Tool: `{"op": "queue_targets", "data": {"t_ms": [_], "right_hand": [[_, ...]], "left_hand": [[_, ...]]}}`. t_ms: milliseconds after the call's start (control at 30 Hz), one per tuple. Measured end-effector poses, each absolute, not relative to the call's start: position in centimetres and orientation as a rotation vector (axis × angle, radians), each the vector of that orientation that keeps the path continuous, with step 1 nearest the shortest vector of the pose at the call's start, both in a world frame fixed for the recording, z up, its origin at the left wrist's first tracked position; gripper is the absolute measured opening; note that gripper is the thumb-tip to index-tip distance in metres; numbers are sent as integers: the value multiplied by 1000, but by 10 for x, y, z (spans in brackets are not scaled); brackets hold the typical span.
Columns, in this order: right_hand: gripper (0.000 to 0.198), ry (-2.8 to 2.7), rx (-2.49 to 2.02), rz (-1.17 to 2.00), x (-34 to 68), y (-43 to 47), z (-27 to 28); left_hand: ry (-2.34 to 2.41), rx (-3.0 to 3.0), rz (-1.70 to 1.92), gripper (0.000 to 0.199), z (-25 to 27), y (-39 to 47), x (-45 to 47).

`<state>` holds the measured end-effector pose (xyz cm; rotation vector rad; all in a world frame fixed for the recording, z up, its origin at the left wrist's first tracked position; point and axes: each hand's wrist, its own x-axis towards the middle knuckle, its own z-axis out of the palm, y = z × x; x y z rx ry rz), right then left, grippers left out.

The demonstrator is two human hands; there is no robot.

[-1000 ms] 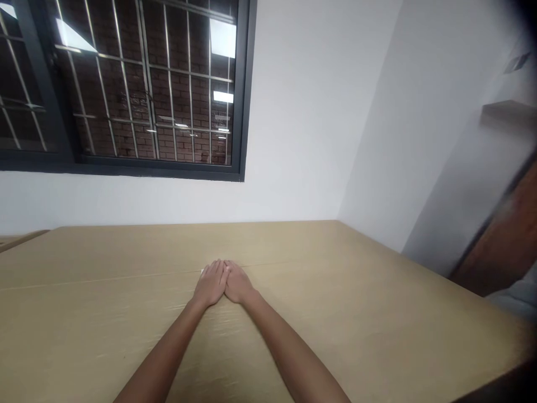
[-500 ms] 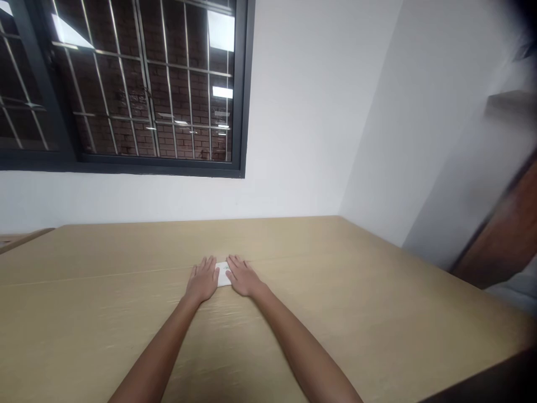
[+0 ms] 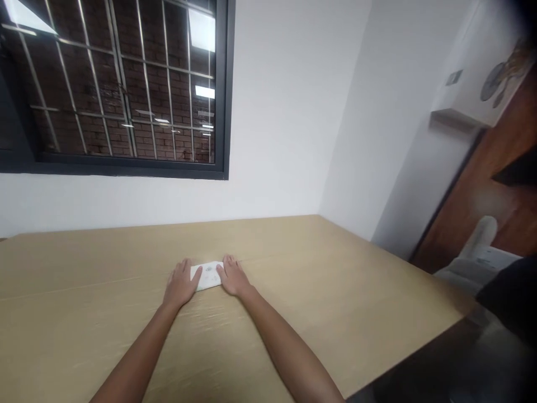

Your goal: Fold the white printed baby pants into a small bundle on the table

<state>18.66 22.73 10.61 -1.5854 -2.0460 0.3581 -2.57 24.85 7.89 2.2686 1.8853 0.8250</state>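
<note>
A flat white piece (image 3: 208,275), perhaps a folded cloth or diaper, has small grey-green prints and lies on the tan table (image 3: 293,302). My left hand (image 3: 182,282) rests at its left edge, thumb on top, the other fingers stretched forward. At the right edge my right hand (image 3: 234,276) lies in the same way, with its thumb on the white surface and its fingers extended. Both hands are open. The side edges of the piece are partly covered by the hands, and its underside is hidden.
Behind the table stands a white wall (image 3: 277,112) with a dark-framed barred window (image 3: 121,84). A pale chair (image 3: 470,263) is beyond the table's right edge, near a wooden door-like panel (image 3: 457,190). A white box-like fixture (image 3: 470,84) is mounted at upper right.
My hands have moved apart, so more of the white piece shows between them. The view has turned to the right, bringing the chair and wall fixture into sight.
</note>
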Motion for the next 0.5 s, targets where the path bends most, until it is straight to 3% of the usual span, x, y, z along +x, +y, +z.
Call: {"op": "queue_targets", "data": {"t_ms": [167, 500], "right_hand": [[50, -1828, -1509, 150, 173, 227, 112], [42, -2214, -1319, 29, 162, 228, 97]], "left_hand": [[1825, 2344, 1072, 63, 80, 254, -25], [1595, 2558, 827, 49, 65, 257, -19]]}}
